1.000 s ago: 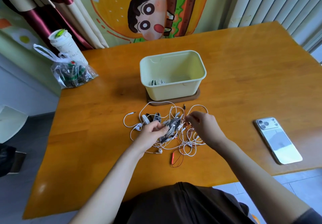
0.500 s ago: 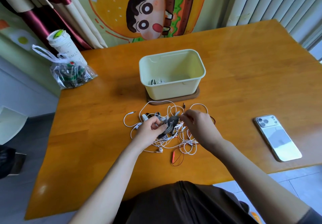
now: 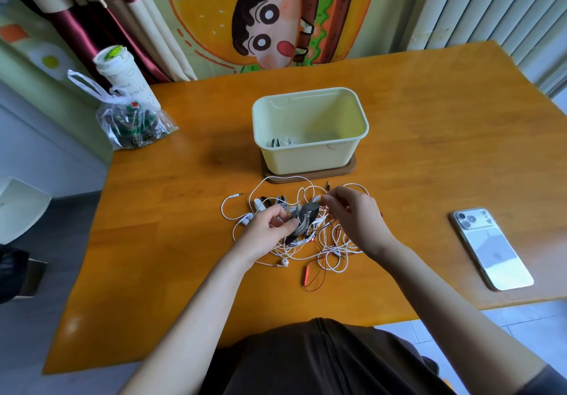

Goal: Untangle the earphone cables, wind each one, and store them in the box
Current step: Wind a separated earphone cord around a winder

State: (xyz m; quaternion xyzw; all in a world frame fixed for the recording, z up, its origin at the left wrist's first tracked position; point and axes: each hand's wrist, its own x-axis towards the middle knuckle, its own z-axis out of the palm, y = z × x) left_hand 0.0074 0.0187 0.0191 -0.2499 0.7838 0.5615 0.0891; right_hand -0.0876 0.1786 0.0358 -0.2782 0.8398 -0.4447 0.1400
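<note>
White earphone cables [image 3: 325, 241] lie tangled on the surface [image 3: 184, 241], just before the box [image 3: 306, 158]. We note left grip [image 3: 267, 232] pinching the dark bundle [image 3: 308, 213]; right grip [image 3: 352, 213] pinches a strand [image 3: 324, 206] just right of it.

We see a white phone [image 3: 491, 249] lying back up near the right edge of the desk [image 3: 184, 241], and at its far left corner a clear plastic bag [image 3: 132, 124] leaning against a tall white cup [image 3: 122, 78].

Grips the cable tangle [image 3: 306, 221] with curled left hand [image 3: 268, 230]; pinches its far side with right hand [image 3: 352, 213], forearms extended.
</note>
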